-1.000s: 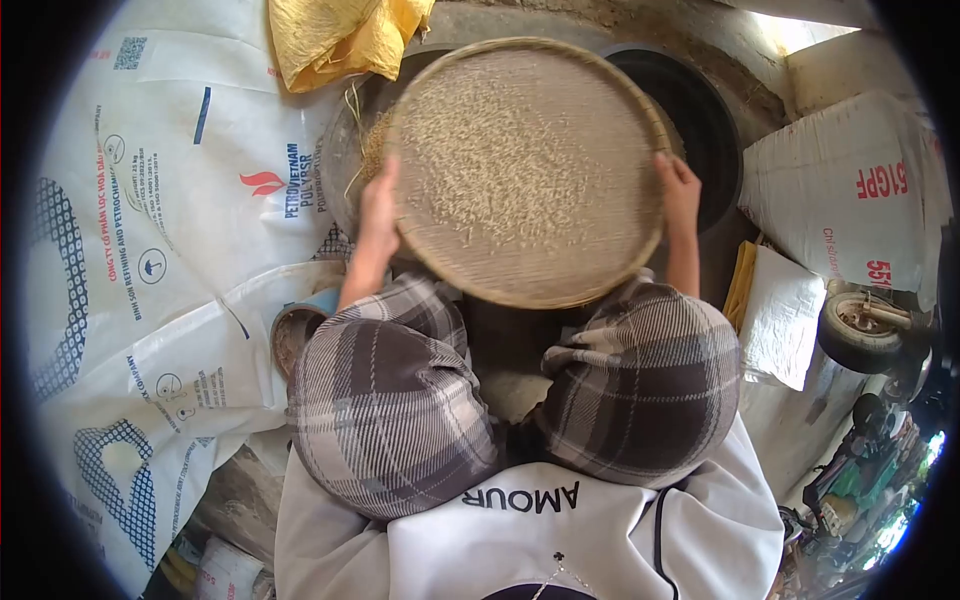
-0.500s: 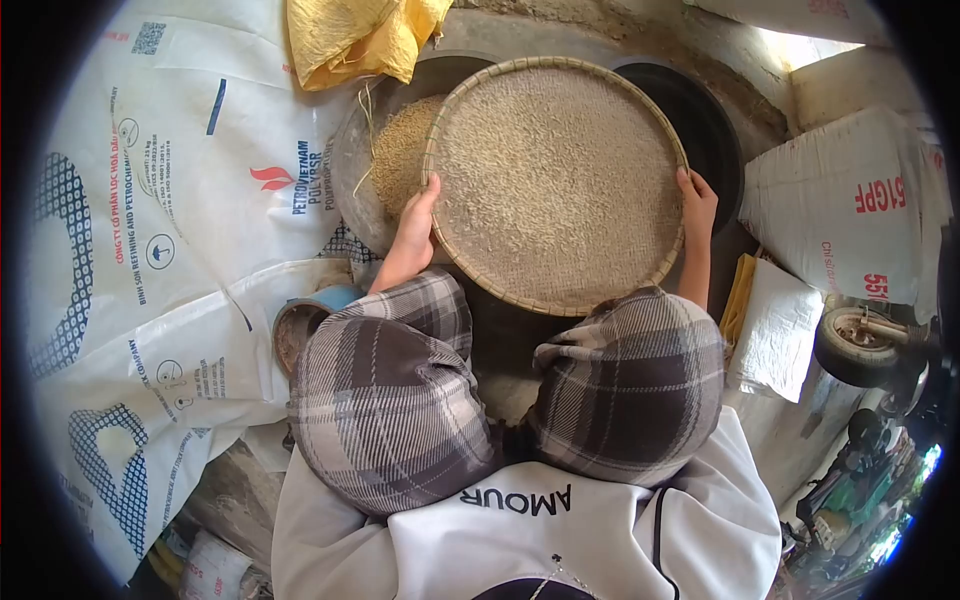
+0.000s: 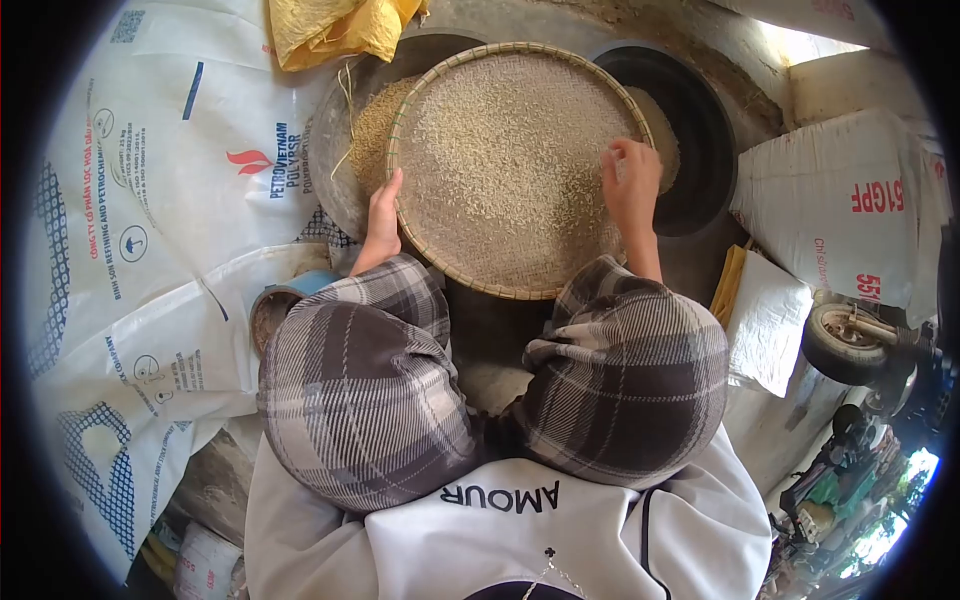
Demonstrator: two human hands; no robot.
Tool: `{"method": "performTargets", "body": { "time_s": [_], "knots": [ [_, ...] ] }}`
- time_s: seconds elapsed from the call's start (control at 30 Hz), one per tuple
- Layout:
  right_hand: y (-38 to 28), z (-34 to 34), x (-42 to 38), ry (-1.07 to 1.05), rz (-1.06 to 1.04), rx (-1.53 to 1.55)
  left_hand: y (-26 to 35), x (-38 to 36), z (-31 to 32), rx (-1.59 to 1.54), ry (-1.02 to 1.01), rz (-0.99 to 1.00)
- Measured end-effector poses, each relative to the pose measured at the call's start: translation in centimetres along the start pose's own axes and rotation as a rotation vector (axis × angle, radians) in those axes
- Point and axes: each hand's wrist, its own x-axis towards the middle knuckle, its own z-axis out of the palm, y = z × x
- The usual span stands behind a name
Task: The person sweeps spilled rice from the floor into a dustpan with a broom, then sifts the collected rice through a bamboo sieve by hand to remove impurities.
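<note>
A round woven tray (image 3: 450, 272) with a bamboo rim lies tilted across my knees' far side, with pale grains (image 3: 500, 140) spread over it. My left hand (image 3: 382, 222) grips its left rim, thumb on top and the other fingers hidden beneath. Over the right part of the tray is my right hand (image 3: 632, 185), off the rim, its fingers curled together; whether anything is between them is too small to make out. Behind the tray's left edge, yellowish grain (image 3: 375, 125) fills part of a basin (image 3: 335, 190). A black basin (image 3: 710, 130) with some grain shows behind the right edge.
Large white printed sacks (image 3: 180, 270) cover the left side. A yellow sack (image 3: 335, 30) lies at the back. Near my left knee is a blue-rimmed container (image 3: 285, 300). More white sacks (image 3: 830, 200) and a small wheel (image 3: 845, 340) are at the right.
My right hand has left the right rim and moved inward over the grains, with its fingers curled. The black basin's grain now shows. The tray appears shifted slightly left; my left hand stays on it.
</note>
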Motion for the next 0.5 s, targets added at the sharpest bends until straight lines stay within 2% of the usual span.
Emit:
{"method": "performTargets", "body": {
  "time_s": [0.07, 0.27, 0.5],
  "knots": [
    [-1.0, 1.0, -1.1, -0.548, 0.258, 0.685, -0.2, 0.4, 0.0, -0.008, 0.017, -0.009],
    [-1.9, 2.3, -1.2, -0.624, 0.175, 0.619, -0.7, 0.7, -0.5, -0.033, 0.004, 0.001],
    [-2.3, 2.7, -0.5, -0.601, 0.031, 0.553, -0.7, 0.8, -0.7, -0.056, 0.01, -0.021]
  ]
}}
